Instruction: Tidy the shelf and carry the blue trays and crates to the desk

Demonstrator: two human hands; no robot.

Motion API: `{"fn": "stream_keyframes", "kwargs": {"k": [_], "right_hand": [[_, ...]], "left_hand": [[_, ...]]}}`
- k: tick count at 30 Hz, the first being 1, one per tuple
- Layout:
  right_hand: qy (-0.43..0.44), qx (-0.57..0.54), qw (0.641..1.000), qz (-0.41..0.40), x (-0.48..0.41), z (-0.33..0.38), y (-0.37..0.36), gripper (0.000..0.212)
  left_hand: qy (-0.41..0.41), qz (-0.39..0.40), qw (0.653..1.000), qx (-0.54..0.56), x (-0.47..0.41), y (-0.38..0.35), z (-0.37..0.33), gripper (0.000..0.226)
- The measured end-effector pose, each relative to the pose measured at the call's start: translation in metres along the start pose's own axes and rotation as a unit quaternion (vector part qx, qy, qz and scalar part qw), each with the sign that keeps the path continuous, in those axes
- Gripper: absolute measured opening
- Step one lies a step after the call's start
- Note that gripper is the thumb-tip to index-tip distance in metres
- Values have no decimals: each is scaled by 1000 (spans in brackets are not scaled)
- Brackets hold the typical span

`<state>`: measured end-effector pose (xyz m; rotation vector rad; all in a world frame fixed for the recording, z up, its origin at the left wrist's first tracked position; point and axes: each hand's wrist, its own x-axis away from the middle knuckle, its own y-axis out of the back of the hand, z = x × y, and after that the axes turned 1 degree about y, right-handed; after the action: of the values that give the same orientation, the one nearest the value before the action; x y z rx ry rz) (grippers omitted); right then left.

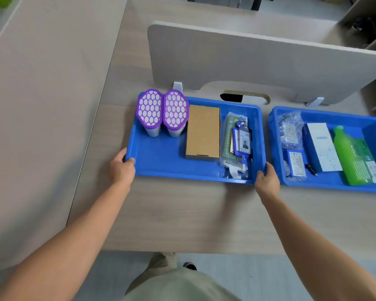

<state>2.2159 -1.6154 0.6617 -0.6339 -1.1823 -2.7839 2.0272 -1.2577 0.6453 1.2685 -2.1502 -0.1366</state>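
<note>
A blue tray [159,158] lies on the wooden desk [174,216]. My left hand [122,169] grips its near-left corner and my right hand [267,181] grips its near-right corner. Inside stand two purple-topped containers [162,111], beside a brown cardboard box [203,132] and a bagged ID badge with lanyard [240,142]. A second blue tray [334,183] sits just to the right, touching or nearly touching the first. It holds a green bottle [350,155], a white box [322,146], a small blue box [296,162] and a bubble-wrapped item [290,131].
A grey divider panel [248,61] stands upright along the desk's back edge, just behind both trays. A cable slot [245,97] opens in the desk beneath it. Another desk surface [41,105] adjoins on the left. The floor and my legs show below the near edge.
</note>
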Motion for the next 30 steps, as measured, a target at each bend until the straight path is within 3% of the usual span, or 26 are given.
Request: {"fn": "stream_keyframes", "kwargs": {"k": [6,9,13,18,23,30], "right_hand": [[5,-32,999,19,44,-27,4,53],[19,-26,998,52,86,-57,8,54],[92,0,981,170,166,-82,2,31],[162,114,921,335,253,-99,-40,24],[206,280,817,460,353,-92,-120,20],[282,316,713,559,526,-81,-313,11]], "left_hand": [[15,-37,998,-49,82,38,47,54],[31,-15,999,-35,141,68,101,42],[112,-6,994,-5,221,124,200,20],[251,-40,965,71,310,198,311,24],[345,-131,920,130,404,276,385,8],[426,-237,834,259,483,378,482,13]]}}
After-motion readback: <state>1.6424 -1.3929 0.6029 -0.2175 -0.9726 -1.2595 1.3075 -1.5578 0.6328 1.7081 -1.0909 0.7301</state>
